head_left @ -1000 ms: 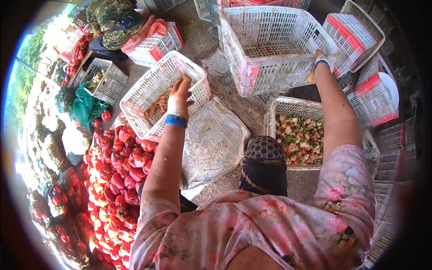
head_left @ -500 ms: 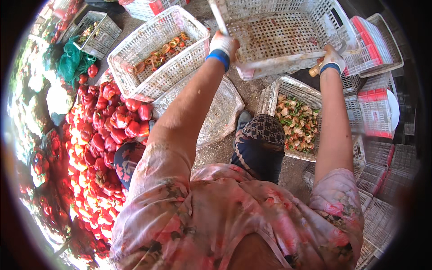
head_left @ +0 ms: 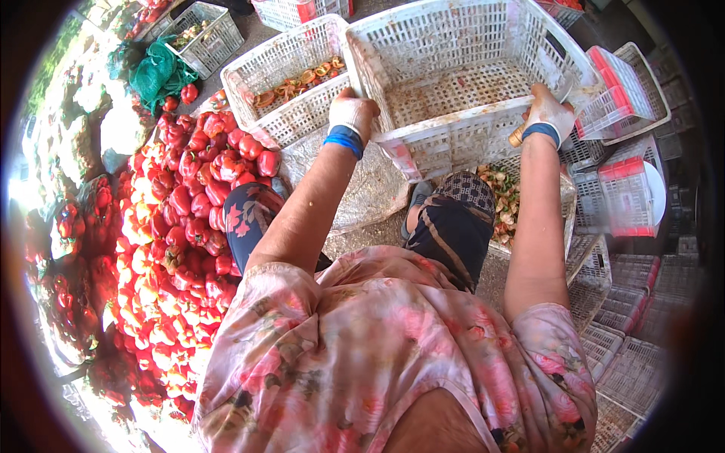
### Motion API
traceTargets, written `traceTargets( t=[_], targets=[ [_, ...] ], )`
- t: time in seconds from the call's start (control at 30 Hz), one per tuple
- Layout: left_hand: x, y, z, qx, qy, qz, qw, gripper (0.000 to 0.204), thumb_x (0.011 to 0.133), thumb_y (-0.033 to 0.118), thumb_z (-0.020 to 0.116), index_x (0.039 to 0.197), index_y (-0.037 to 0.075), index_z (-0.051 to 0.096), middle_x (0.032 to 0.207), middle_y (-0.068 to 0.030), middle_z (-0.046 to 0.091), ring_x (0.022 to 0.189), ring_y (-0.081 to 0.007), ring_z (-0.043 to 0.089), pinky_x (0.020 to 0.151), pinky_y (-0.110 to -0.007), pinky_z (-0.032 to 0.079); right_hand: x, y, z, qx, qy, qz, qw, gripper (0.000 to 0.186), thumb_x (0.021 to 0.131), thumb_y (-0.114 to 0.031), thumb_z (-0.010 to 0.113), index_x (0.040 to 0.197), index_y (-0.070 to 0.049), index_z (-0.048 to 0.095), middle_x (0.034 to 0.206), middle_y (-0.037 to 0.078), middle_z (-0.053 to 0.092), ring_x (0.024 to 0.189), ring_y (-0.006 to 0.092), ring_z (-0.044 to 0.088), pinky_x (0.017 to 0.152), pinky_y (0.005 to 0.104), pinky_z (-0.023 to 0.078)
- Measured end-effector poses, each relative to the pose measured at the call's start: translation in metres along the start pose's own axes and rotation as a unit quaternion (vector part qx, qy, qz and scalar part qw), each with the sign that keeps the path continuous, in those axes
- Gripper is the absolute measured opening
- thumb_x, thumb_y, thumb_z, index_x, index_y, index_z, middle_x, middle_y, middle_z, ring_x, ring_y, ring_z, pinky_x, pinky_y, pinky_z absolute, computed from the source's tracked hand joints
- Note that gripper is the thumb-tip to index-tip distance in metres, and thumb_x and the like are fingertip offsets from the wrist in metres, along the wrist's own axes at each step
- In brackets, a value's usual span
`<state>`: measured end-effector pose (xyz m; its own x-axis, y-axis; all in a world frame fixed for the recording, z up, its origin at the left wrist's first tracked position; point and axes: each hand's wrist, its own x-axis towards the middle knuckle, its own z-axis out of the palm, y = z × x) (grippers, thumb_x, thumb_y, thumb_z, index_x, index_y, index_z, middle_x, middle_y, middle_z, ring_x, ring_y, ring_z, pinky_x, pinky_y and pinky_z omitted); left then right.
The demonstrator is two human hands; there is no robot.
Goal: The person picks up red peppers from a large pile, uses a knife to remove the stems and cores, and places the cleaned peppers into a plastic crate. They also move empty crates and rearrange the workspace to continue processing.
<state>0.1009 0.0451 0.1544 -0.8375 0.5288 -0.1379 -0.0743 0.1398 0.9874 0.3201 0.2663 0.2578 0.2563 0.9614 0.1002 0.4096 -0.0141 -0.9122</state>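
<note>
A large white plastic crate [head_left: 461, 140], stained and holding no produce, is held tilted in front of me. My left hand [head_left: 353, 113], in a white glove with a blue wristband, is closed around its near left corner. My right hand [head_left: 547, 117], also gloved, grips the near right rim. A knife is in that hand too: its wooden handle [head_left: 516, 137] sticks out below the fist, and a metal blade shows above. Behind my left hand stands another white crate [head_left: 249, 75] with red pepper tops inside. The held crate partly hides a crate of pepper scraps [head_left: 501, 198] by my right knee.
A big heap of red bell peppers [head_left: 189, 204] spreads on the left. Green netting [head_left: 160, 74] and a smaller crate [head_left: 215, 49] lie beyond it. Stacked red-and-white crates [head_left: 630, 196] line the right side. A flattened pale sack [head_left: 310, 170] lies between my feet.
Both hands have drawn the large crate nearer and lower, so it now covers more of the scrap crate. My view has shifted, and the pepper heap sits farther right in the picture.
</note>
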Motion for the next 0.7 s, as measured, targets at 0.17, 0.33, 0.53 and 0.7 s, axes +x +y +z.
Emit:
traceTargets(
  t=[0.17,0.33,0.53,0.7],
  targets=[
    [-0.042,-0.036,-0.053,-0.114,0.036,-0.038,0.992,0.025,0.064,-0.002,0.062,0.09,-0.004,0.064,0.075,-0.0086,0.064,0.065,-0.0207,0.058,0.061,-0.034,0.048,-0.045,-0.009,0.009,-0.07,-0.027,-0.064,0.995,0.064,0.057,-0.036,0.075,0.101,0.01,0.065,0.103,0.03,0.068,0.098,0.0393,0.068,0.089,0.0409,0.052],
    [-0.07,-0.067,-0.122,-0.076,0.118,-0.062,0.988,0.027,0.06,-0.004,0.061,0.086,-0.001,0.063,0.072,-0.0052,0.059,0.064,-0.0175,0.053,0.059,-0.031,0.045,-0.115,0.011,0.041,-0.08,-0.131,-0.005,0.988,0.061,0.062,-0.028,0.072,0.107,0.012,0.059,0.098,0.031,0.068,0.095,0.0422,0.068,0.086,0.0439,0.052],
    [-0.086,-0.148,-0.157,-0.052,0.215,-0.004,0.975,0.025,0.067,-0.001,0.06,0.092,0.001,0.06,0.073,-0.004,0.06,0.062,-0.0164,0.052,0.06,-0.031,0.045,-0.145,0.143,0.118,-0.069,-0.206,0.068,0.974,0.049,0.066,-0.02,0.074,0.103,0.012,0.063,0.1,0.032,0.068,0.09,0.0391,0.071,0.078,0.0452,0.055],
    [-0.071,-0.255,-0.188,0.182,0.233,-0.162,0.941,0.024,0.077,0.014,0.057,0.1,0.005,0.061,0.081,-0.0145,0.063,0.073,-0.0292,0.061,0.07,-0.042,0.05,-0.18,0.197,0.15,-0.085,-0.286,0.328,0.896,0.033,0.084,-0.006,0.068,0.113,0.006,0.057,0.08,0.017,0.063,0.054,0.0282,0.058,0.051,0.0432,0.05]
  ],
)
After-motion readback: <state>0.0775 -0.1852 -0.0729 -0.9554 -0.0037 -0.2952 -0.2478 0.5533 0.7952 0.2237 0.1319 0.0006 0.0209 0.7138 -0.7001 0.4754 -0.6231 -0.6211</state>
